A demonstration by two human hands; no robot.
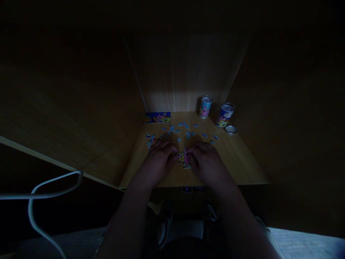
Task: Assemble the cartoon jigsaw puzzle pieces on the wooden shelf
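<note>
Low over the front part of a wooden desk, my left hand (162, 155) is closed in a pinch at the left edge of a small joined patch of jigsaw puzzle (187, 166). My right hand (207, 158) pinches the patch's right side, where a pink area shows. The patch carries yellow, pink and green colours, and my fingers cover part of it. Beyond my hands lie several loose jigsaw pieces (172, 128), mostly light blue, some scattered to the right. Dim light hides the exact fingertip contact.
At the back right stand a light-blue cartoon can (205, 108) and a dark-blue one (225, 116), with a round lid (231, 130) beside it. A cartoon picture card (156, 117) lies at the back left. Wooden panels enclose the desk (242, 169). A white cable (31, 212) hangs at left.
</note>
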